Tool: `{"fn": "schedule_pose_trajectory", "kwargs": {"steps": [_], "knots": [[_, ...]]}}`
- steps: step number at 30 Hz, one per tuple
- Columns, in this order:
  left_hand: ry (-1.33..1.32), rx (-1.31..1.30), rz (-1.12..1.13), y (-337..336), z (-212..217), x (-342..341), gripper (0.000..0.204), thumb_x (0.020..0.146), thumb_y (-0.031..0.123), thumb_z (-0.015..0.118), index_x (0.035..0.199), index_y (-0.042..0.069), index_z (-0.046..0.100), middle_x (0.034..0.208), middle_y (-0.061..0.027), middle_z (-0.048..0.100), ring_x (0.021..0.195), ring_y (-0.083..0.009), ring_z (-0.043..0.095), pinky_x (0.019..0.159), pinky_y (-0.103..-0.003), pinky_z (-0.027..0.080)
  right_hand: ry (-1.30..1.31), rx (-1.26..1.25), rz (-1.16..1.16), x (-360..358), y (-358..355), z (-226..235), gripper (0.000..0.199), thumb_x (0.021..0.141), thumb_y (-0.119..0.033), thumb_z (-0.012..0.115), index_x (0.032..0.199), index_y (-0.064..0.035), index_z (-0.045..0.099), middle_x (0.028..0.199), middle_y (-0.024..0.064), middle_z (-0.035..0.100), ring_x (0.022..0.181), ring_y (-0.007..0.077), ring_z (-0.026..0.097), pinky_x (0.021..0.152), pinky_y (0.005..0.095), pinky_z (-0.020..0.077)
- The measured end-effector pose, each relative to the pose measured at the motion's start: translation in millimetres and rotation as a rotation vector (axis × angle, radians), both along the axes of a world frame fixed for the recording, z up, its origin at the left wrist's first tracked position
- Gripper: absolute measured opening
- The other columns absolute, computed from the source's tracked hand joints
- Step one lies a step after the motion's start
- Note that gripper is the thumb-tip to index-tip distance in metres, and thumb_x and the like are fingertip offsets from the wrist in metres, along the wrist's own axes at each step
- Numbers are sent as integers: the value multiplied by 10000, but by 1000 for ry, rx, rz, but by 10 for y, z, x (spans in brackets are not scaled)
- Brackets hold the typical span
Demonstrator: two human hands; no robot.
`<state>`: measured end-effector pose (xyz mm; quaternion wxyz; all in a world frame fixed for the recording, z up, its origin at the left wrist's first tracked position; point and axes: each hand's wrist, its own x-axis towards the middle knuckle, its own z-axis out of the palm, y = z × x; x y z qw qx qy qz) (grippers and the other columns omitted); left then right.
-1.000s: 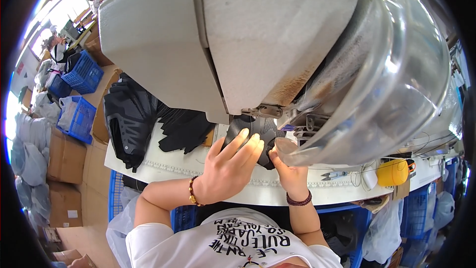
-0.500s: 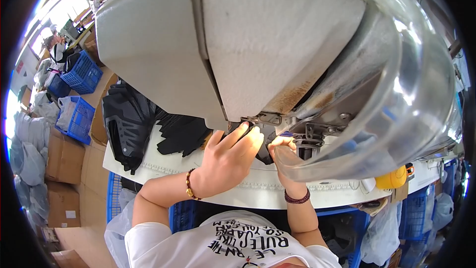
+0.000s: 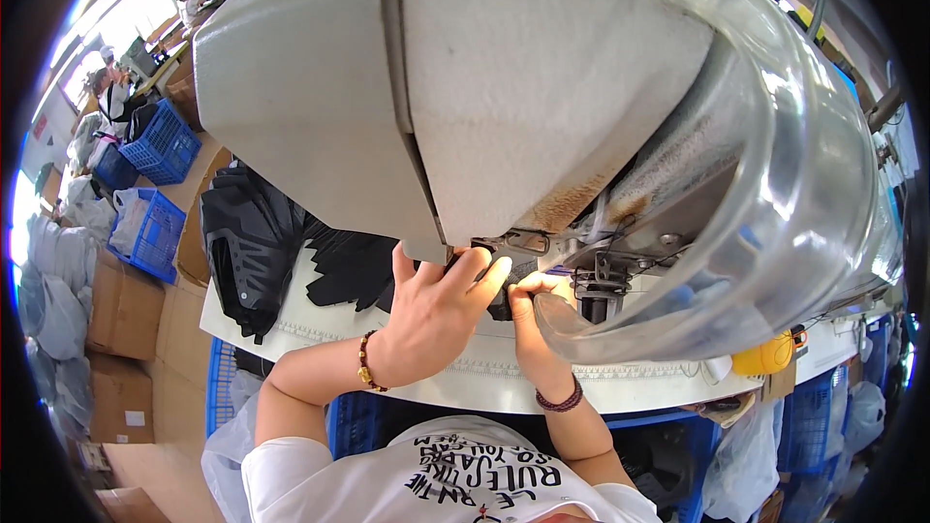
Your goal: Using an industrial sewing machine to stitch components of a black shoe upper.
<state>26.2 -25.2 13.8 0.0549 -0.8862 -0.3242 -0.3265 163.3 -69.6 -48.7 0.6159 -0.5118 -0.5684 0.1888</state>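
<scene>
A large pale sewing machine (image 3: 542, 87) fills the upper middle, and its body hides the needle area. Under its head, a small black fabric piece (image 3: 499, 306) shows between my two hands. My left hand (image 3: 429, 302) rests at the piece's left side, fingers spread and bent, tips partly covered by the machine. At the near right edge of the fabric, my right hand (image 3: 539, 322) pinches it between thumb and fingers, beside the machine's metal parts (image 3: 603, 291). A clear curved guard (image 3: 668, 324) passes in front of some of the right fingers.
Cut black fabric pieces (image 3: 354, 266) lie left of my hands on the white table (image 3: 465, 373), near a black moulded-looking bag (image 3: 254, 252). A yellow object (image 3: 763, 353) sits at the right. Blue crates (image 3: 160, 143) and cartons (image 3: 126, 305) stand along the left aisle.
My right hand has shifted left, closer to the left hand, with its hold on the fabric's edge. The left hand has moved slightly left and its thumb and fingers are more spread.
</scene>
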Motion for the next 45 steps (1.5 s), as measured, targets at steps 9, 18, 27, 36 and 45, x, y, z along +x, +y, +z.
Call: {"fn": "schedule_pose_trajectory", "kwargs": {"steps": [9, 18, 27, 36, 45], "knots": [[-61, -57, -83, 73, 22, -33, 333, 674, 97, 566, 1003, 74, 611, 851, 0, 482, 776, -155, 509, 748, -340, 335, 132, -7, 39, -184, 0, 32, 103, 866, 8, 526, 944, -50, 492, 791, -40, 489, 588, -9, 378, 499, 141, 280], [59, -42, -165, 47, 121, 13, 309, 604, 104, 629, 898, 12, 601, 860, -29, 496, 790, -139, 532, 477, -283, 381, 618, -124, 215, -248, -66, -57, 214, 866, -28, 522, 1073, 25, 514, 1035, 176, 572, 908, 229, 576, 771, 298, 443], [22, 127, -109, 41, 59, 32, 299, 620, 59, 610, 912, -4, 620, 916, -52, 517, 861, -143, 555, 522, -215, 473, -512, -304, 82, 698, -242, -236, 388, 812, -150, 546, 1187, -61, 505, 1132, 164, 539, 1032, 299, 523, 897, 376, 396], [132, 102, -208, 222, -67, -171, 404, 625, 77, 611, 1026, 29, 606, 861, -46, 495, 646, -98, 559, 460, -212, 451, -227, -59, 311, 916, 427, -366, 329, 754, -241, 635, 995, -42, 533, 959, 159, 550, 917, 329, 507, 809, 403, 389], [149, 172, -314, 452, 58, -276, 382, 659, 88, 593, 1038, 118, 631, 841, 10, 551, 669, -135, 568, 569, -271, 472, -557, 153, 107, 665, 160, 62, 271, 649, -141, 647, 878, -22, 561, 719, 167, 566, 696, 373, 549, 623, 414, 451]]}}
